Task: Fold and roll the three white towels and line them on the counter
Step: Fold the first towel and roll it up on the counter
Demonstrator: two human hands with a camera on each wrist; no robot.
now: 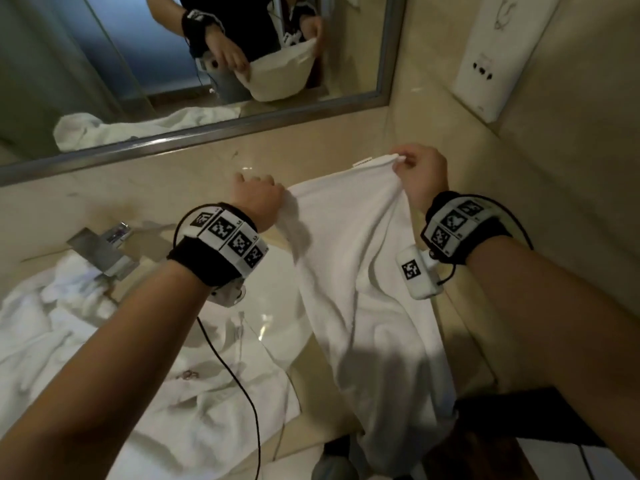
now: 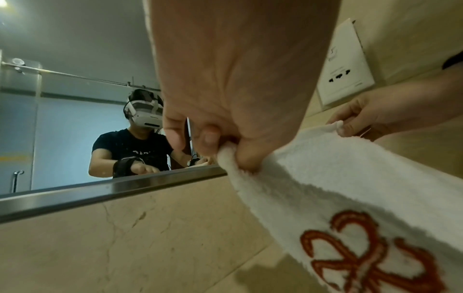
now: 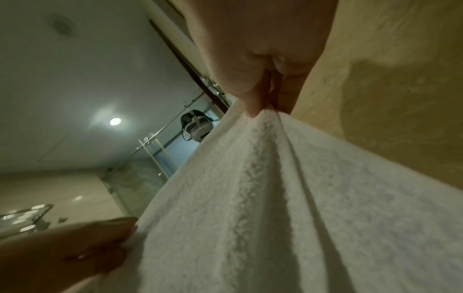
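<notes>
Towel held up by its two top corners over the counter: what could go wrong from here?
1. The right hand pinches only the very corner of the held towel; a tug could slip it free.
2. Its lower end hangs past the counter edge and may drag toward the floor.
3. Crumpled towels lie heaped around the faucet; laying this one down could tangle with them or snag the left wrist's cable.

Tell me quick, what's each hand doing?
Left hand: pinching one top corner of the white towel.
Right hand: pinching the other top corner.
</notes>
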